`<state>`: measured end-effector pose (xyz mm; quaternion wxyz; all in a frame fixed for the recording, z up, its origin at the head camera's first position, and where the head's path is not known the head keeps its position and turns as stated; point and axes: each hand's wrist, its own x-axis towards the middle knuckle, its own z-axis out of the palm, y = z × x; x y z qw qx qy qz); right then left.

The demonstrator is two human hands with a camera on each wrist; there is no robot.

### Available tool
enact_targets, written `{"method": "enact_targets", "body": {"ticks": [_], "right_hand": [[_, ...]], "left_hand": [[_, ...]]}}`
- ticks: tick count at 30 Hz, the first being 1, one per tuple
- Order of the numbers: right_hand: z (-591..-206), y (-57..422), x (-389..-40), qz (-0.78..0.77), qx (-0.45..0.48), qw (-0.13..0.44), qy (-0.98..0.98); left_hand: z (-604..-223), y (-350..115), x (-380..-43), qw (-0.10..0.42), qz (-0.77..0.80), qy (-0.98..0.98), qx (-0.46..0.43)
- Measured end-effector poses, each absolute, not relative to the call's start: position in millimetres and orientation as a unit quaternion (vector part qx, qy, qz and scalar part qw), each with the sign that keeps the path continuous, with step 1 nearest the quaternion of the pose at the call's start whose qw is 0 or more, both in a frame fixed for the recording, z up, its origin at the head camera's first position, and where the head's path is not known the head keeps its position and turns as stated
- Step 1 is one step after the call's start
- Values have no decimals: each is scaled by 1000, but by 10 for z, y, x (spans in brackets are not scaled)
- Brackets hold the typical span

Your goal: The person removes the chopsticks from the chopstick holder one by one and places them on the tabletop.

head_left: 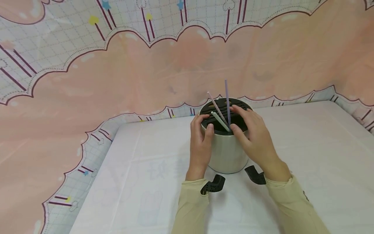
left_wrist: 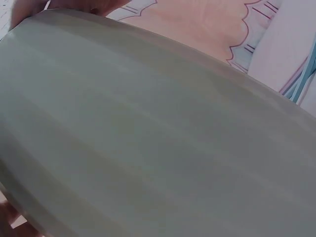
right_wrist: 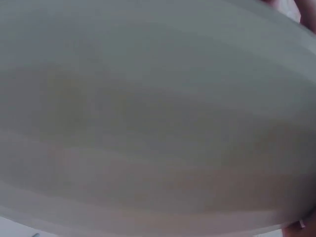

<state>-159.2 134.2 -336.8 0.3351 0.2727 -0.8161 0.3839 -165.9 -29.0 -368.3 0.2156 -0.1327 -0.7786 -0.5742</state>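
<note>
A pale grey-green round holder (head_left: pixel 228 154) with a black slotted insert (head_left: pixel 208 109) stands upright on the table. Three thin sticks lean in its open front part: a purple one (head_left: pixel 227 97), a pink one (head_left: pixel 214 104) and a pale green one (head_left: pixel 219 120). My left hand (head_left: pixel 200 146) grips the holder's left rim, thumb at the front. On the opposite side, my right hand (head_left: pixel 257 136) holds the right rim, its thumb near the sticks' lower ends. The holder's wall (left_wrist: pixel 148 118) fills most of the left wrist view, and its wall (right_wrist: pixel 158 98) nearly fills the right one.
A white-covered table (head_left: pixel 152 162) spreads around the holder. Behind it hangs a peach cloth (head_left: pixel 175 71) with scalloped patterns. Black mounts sit on both wrists. Teal strips (left_wrist: pixel 301 81) show at the left wrist view's right edge; what they are is unclear.
</note>
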Motion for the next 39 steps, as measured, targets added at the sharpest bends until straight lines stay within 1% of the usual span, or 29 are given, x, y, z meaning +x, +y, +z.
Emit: {"method": "enact_targets", "body": {"ticks": [7, 14, 18, 26, 35, 39], "right_hand": [[-3370, 1331, -1574, 329, 302, 327, -833], [-3357, 1329, -1572, 355, 321, 337, -811], [-3346, 1349, -1568, 370, 326, 345, -799], [-3338, 1433, -1547, 397, 271, 370, -795], [-3288, 1491, -1528, 429, 243, 359, -792], [-3276, 1475, -1523, 440, 241, 369, -782]], "left_hand": [[-3711, -295, -1658, 222, -576, -774, -139], [-3721, -309, -1665, 232, -577, -771, -141], [-3712, -307, -1654, 225, -578, -773, -136], [-3711, -289, -1661, 223, -575, -776, -133], [-3701, -274, -1655, 222, -570, -780, -133], [-3700, -275, -1656, 220, -570, -781, -131]]}}
